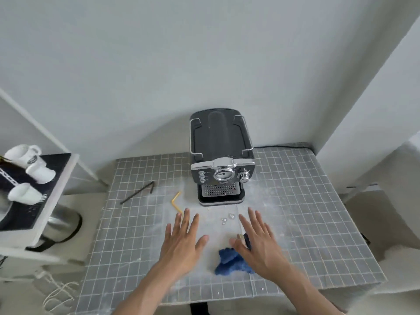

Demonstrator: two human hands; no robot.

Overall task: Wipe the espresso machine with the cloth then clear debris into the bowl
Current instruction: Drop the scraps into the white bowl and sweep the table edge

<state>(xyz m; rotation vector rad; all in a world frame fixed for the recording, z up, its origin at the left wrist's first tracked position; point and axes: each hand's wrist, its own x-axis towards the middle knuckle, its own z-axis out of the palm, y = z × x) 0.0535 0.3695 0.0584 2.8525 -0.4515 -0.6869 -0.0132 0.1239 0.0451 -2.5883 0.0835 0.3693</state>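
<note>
Opening step, wiping apparently not yet begun: both flat, spread hands, left hand point(181, 244) and right hand point(259, 244), hold nothing above the grey tiled table point(318, 223), the crumpled blue cloth point(229, 261) beneath the right palm awaiting a grip before reaching the black-and-chrome espresso machine point(219, 155) behind.

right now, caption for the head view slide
Both open hands hover over a dusty tiled table, blue cloth under the right hand, espresso machine behind.

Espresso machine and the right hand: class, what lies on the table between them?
In the head view, small clear bits of debris lie between the espresso machine and the right hand, on powder-dusted tiles.
</note>
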